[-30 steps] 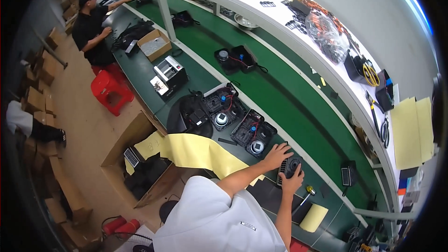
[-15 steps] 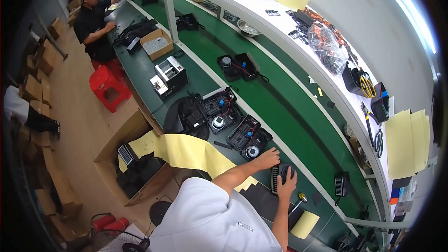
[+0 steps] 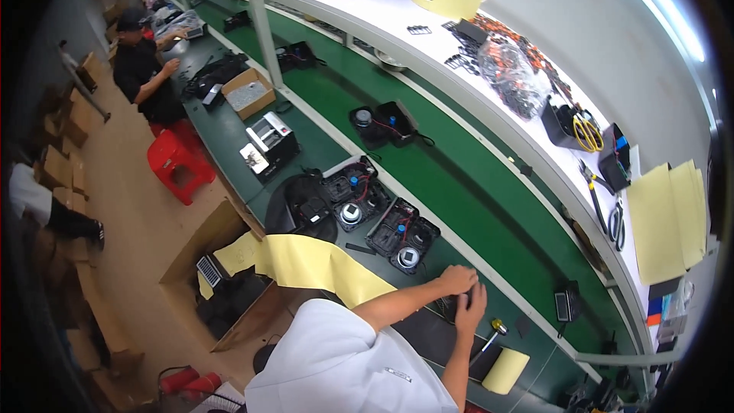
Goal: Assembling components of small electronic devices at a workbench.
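My right hand point(image 3: 472, 309) wraps its fingers round a small black device case point(image 3: 446, 305) at the bench's near right part. Most of that case is hidden under my hands. Beside it, my left hand point(image 3: 458, 280) has its fingers bent down over the case's far side, close to the right fingertips; exactly what they pinch is hidden. Left of my hands lies an opened black case point(image 3: 388, 233) with a round silver speaker, red wires and a blue part. A second opened case point(image 3: 357, 193) sits just beyond it.
A hammer point(image 3: 489, 336) and a yellow paper roll point(image 3: 506, 371) lie right of my hands. Yellow sheeting point(image 3: 321, 264) hangs over a carton point(image 3: 229, 333). More black devices stand on the green conveyor point(image 3: 474, 183). A person point(image 3: 149, 76) works farther along, beside a red stool point(image 3: 180, 164).
My left hand has come in toward my right one and bent its fingers. The case, whose ribbed panel and round part showed earlier, is now mostly covered. My head view has shifted slightly.
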`<state>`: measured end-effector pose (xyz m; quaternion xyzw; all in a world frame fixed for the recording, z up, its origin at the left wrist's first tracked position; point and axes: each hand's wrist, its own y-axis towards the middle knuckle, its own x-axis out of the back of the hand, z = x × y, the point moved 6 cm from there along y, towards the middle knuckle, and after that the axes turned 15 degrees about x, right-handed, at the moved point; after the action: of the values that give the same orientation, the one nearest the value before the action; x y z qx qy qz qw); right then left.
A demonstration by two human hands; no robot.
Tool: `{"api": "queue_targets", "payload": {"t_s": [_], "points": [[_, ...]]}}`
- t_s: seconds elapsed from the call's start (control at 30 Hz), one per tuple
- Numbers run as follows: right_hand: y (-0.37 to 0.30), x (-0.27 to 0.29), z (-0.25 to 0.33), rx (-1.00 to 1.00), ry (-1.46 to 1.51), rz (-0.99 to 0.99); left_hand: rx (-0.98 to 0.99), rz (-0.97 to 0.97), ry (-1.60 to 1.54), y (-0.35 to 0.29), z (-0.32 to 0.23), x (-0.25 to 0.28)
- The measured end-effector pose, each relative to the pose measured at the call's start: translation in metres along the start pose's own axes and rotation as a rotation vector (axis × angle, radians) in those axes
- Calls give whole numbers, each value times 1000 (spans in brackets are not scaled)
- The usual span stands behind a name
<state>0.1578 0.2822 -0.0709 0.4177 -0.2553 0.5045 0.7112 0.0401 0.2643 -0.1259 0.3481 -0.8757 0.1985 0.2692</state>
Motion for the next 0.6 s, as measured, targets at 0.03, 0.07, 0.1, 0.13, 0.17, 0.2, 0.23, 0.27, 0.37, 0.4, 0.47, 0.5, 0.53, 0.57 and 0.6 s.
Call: {"api": "queue_targets", "payload": {"t_s": [0.03, 0.07, 0.1, 0.13, 0.17, 0.2, 0.23, 0.27, 0.37, 0.4, 0.47, 0.5, 0.53, 0.57, 0.6], "points": [[-26, 5, -30, -244, -69, -154, -39, 67, 245, -1, -8, -7], [-45, 7, -49, -483, -130, -301, -120, 11, 337, -1, -5, -17], [-43, 3, -44, -485, -175, -202, -104, -48, 289, 4, 9, -29], [-45, 3, -42, -482, -224, -105, -91, -108, 240, 6, 14, -27], [-44, -1, -38, -473, -195, -92, -79, -115, 253, 6, 23, -27], [-46, -4, -37, -482, -189, -101, 63, -101, 180, 6, 27, -19], [-47, -4, -36, -443, -257, -131, 209, -95, 107, 3, 30, -11], [-47, -4, -35, -405, -326, -160, 208, -94, 117, -5, 24, -7], [-44, -6, -34, -443, -363, -71, 291, -113, 118, -15, 24, 5], [-43, -6, -35, -444, -351, -69, 298, -114, 129, -14, 24, 6], [-41, -11, -39, -439, -489, 48, 307, -79, 130, -12, 25, 2], [-40, -9, -37, -361, -482, 6, 310, -63, 148, -13, 24, 0], [-40, -9, -42, -380, -469, 12, 316, -46, 162, -13, 25, -1], [-35, -10, -47, -341, -424, 6, 332, -72, 156, -11, 28, 0], [-27, -8, -49, -302, -379, 3, 350, -97, 148, -9, 30, 3]]}}
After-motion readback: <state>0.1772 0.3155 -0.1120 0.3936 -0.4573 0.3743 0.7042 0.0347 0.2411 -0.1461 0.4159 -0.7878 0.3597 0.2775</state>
